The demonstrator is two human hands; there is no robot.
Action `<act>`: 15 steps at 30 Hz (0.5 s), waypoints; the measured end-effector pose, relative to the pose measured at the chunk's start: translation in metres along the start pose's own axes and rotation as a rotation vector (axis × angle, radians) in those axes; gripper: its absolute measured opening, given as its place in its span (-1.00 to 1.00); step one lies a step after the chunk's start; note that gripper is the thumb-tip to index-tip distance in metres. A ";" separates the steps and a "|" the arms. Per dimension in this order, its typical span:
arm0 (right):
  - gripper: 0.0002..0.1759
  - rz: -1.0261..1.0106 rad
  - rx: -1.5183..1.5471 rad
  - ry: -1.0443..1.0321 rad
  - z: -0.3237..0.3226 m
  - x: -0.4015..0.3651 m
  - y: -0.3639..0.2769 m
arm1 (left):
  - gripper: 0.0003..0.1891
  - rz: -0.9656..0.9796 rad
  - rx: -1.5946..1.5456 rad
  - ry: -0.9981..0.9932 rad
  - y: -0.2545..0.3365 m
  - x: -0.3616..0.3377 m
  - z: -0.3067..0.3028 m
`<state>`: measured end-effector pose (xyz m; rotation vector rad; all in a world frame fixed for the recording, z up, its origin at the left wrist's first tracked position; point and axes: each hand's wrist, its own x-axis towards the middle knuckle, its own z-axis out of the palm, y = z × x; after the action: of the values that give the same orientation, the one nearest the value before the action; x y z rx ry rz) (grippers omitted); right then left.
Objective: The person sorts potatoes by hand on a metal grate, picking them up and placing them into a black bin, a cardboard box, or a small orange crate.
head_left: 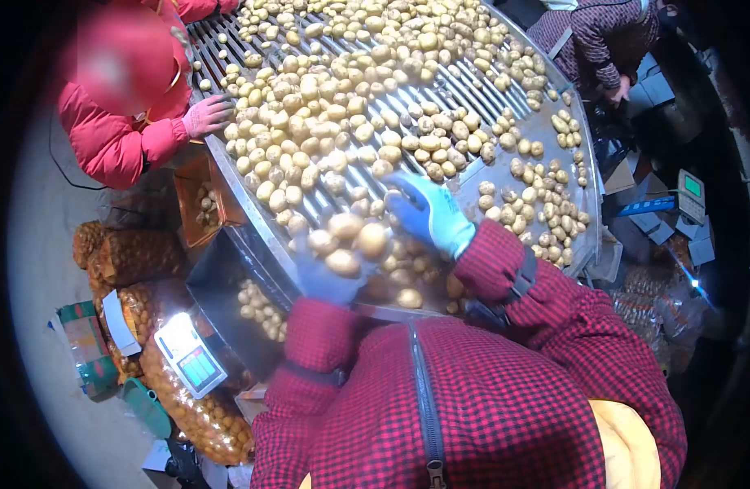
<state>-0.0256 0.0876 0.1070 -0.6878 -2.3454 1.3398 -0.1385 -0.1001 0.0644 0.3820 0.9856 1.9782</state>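
Many yellow potatoes (310, 98) are spread over a slatted metal sorting table (383, 175). Near its front left edge my left hand (330, 277), gloved and blurred by motion, is cupped under several larger potatoes (343, 262). My right hand (428, 213), in a light blue and dark glove, is over the front middle of the slats with its fingers spread. Its palm side faces down and left, beside loose potatoes; nothing shows in its grasp.
A person in red (114, 114) rests a pink-gloved hand on the left edge; another person (607, 37) bends at the back right. Sacks of potatoes (204, 407), a scale display (197, 367) and an orange crate (200, 200) are at left. A second scale (691, 196) stands at right.
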 end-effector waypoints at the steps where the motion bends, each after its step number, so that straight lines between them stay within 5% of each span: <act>1: -0.53 -0.103 -0.137 0.060 -0.001 0.014 0.021 | -0.40 -0.078 -0.299 0.103 0.010 -0.007 0.008; 3: -0.49 -0.223 -0.524 0.131 -0.003 0.039 0.069 | -0.43 -0.126 -0.735 0.216 0.037 -0.021 0.021; 5: -0.35 -0.018 -0.739 -0.097 -0.012 0.052 0.088 | -0.46 -0.063 -0.656 0.345 0.051 -0.036 0.005; 7: -0.29 -0.022 -0.925 -0.168 -0.016 0.055 0.116 | -0.47 0.115 -0.529 0.478 0.063 -0.053 -0.022; 11: -0.36 -0.088 -1.019 -0.248 -0.021 0.042 0.124 | -0.46 0.206 -0.473 0.651 0.090 -0.100 -0.075; 15: -0.43 -0.184 -0.848 -0.077 0.010 0.052 0.103 | -0.39 0.091 -0.220 0.875 0.091 -0.133 -0.181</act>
<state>-0.0490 0.1553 0.0156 -0.6041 -2.9271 0.2472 -0.2196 -0.3258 0.0316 -0.6314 1.2499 2.3428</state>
